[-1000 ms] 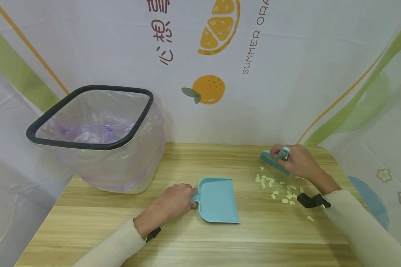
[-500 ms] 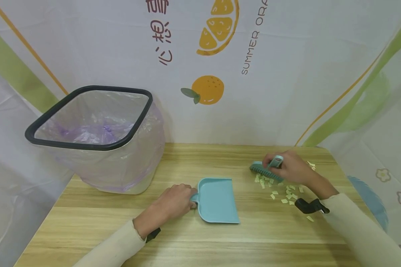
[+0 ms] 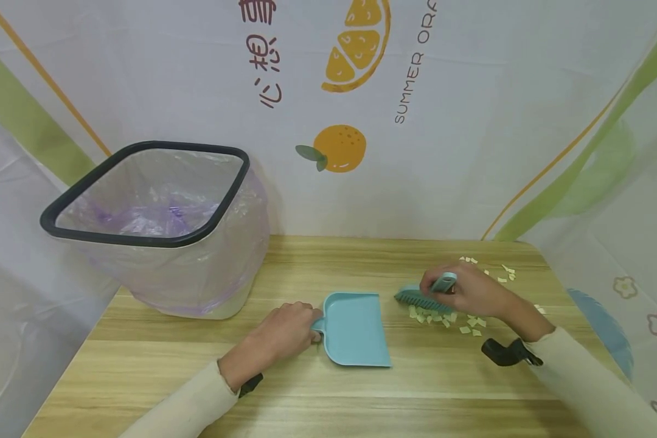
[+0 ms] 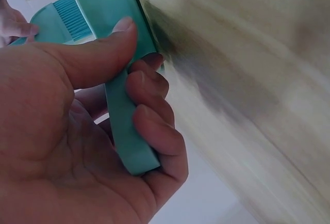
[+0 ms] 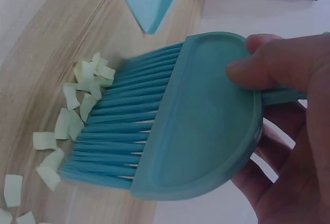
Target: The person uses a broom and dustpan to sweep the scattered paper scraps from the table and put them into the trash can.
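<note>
From my end of the feed, the left hand (image 3: 287, 328) had its fingers wrapped round the handle of the dustpan (image 3: 356, 328), thumb pressed along the top, and the pan lay mid-table with its open edge facing right. The right hand (image 3: 473, 289) gripped the brush (image 5: 206, 115) between thumb and fingers, thumb laid on the head, to the right of the pan and apart from it. Just on the near side of the bristles (image 5: 124, 121) lay a loose band of pale scraps (image 5: 45, 140), a few seeming to touch the tips, others trailing off to the right. I judged the sweeping to be only partly done: this band was fairly well bunched, but I could make out no scrap on the dustpan. More stray scraps (image 3: 509, 271) were spread beyond the right hand, toward the table's far right, so I reckoned those needed gathering too. Farther out, at the left, stood the bin (image 3: 164, 241), lined with a clear bag (image 3: 208, 286); I saw no scraps inside, though its bottom was hidden, so emptying the pan there looked undone.
</note>
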{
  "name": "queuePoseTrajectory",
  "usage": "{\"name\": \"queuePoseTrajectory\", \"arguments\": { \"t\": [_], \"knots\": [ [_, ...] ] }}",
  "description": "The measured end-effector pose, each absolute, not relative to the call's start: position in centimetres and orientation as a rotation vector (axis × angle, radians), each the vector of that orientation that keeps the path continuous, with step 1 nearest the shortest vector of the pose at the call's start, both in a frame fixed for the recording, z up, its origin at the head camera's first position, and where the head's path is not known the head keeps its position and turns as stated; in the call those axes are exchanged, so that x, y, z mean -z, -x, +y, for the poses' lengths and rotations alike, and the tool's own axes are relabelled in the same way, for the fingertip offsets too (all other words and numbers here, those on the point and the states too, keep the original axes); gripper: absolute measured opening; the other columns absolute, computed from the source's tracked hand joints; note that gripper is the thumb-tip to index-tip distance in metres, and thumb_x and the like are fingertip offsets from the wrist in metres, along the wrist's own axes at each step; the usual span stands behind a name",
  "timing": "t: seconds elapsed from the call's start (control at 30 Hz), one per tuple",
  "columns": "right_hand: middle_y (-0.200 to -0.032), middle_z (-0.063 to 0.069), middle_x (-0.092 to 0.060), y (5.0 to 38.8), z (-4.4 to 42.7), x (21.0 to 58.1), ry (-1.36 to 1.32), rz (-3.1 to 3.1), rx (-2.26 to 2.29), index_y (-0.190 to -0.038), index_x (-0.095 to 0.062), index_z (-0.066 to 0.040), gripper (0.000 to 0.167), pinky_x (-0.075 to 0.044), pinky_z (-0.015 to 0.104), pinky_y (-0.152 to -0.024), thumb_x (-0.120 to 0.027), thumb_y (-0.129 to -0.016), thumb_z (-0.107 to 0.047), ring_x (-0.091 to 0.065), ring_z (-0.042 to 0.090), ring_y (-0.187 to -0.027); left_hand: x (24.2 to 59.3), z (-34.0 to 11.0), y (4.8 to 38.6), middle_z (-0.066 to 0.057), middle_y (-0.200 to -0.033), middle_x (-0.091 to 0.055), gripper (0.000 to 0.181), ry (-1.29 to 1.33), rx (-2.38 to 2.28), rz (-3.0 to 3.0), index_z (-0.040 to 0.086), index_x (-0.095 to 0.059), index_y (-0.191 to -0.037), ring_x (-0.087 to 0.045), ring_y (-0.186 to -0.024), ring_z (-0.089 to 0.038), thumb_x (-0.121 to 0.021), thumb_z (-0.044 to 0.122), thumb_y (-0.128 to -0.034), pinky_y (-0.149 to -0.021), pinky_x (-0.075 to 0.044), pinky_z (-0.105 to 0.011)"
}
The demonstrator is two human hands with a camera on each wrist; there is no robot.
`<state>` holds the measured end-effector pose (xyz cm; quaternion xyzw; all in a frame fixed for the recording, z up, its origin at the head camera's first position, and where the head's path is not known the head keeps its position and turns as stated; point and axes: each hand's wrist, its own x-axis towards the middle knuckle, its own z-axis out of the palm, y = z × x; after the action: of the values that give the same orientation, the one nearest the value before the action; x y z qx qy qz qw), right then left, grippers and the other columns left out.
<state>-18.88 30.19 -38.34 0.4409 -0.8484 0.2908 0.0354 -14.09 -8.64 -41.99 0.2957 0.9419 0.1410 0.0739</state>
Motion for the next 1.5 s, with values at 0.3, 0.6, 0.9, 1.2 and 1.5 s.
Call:
{"name": "queuePoseTrajectory", "arguments": {
  "t": [0.3, 0.6, 0.9, 1.2, 1.5],
  "knots": [
    [-0.079, -0.012, -0.069, 17.4, 30.4, 37.5, -1.116, -2.589, -0.775, -0.097, -0.075, -0.014, 0.027, -0.041, 0.022, -0.048, -0.078, -0.084, 0.01, -0.045, -0.006, -0.059, 42.2, -8.7, 14.3, -0.004, -0.085, -0.062, 0.016, -0.963, -0.439, 2.82, 0.003, -0.074, -0.101, -0.052, -0.072, -0.017, -0.085, 0.014, -0.0979, -0.059, -0.048, -0.036],
    [-0.069, -0.015, -0.06, 16.5, 31.0, 37.8, -0.921, -2.57, -0.47, -0.095, -0.073, -0.01, 0.016, -0.037, 0.023, -0.047, -0.076, -0.083, -0.002, -0.038, -0.006, -0.056, 42.1, -8.6, 14.5, -0.006, -0.086, -0.065, 0.016, -0.991, -0.366, 2.828, 0.001, -0.076, -0.103, -0.052, -0.072, -0.017, -0.084, 0.014, -0.0981, -0.06, -0.049, -0.035],
    [-0.07, -0.01, -0.064, 17.0, 30.4, 39.2, -0.888, -2.567, -0.425, -0.097, -0.068, -0.011, 0.02, -0.036, 0.025, -0.047, -0.078, -0.082, -0.002, -0.035, -0.004, -0.054, 41.8, -8.5, 14.5, -0.009, -0.09, -0.068, 0.018, -0.969, -0.339, 2.819, 0.0, -0.077, -0.107, -0.055, -0.074, -0.017, -0.084, 0.015, -0.0987, -0.063, -0.053, -0.038],
    [-0.072, -0.009, -0.063, 16.8, 27.9, 38.8, -0.879, -2.615, -0.579, -0.095, -0.073, -0.013, 0.017, -0.04, 0.026, -0.051, -0.075, -0.084, 0.0, -0.042, -0.001, -0.057, 41.9, -8.5, 14.5, -0.011, -0.093, -0.07, 0.02, -0.971, -0.329, 2.817, 0.0, -0.077, -0.11, -0.055, -0.073, -0.017, -0.085, 0.014, -0.0987, -0.061, -0.052, -0.037],
    [-0.068, -0.011, -0.061, 15.5, 28.5, 37.6, -0.809, -2.595, -0.517, -0.101, -0.072, -0.01, 0.017, -0.035, 0.024, -0.046, -0.076, -0.087, -0.002, -0.037, -0.003, -0.053, 41.8, -8.5, 14.3, -0.012, -0.093, -0.07, 0.02, -0.981, -0.323, 2.825, -0.001, -0.076, -0.11, -0.058, -0.075, -0.019, -0.085, 0.012, -0.0982, -0.063, -0.055, -0.039]
  ]
}}
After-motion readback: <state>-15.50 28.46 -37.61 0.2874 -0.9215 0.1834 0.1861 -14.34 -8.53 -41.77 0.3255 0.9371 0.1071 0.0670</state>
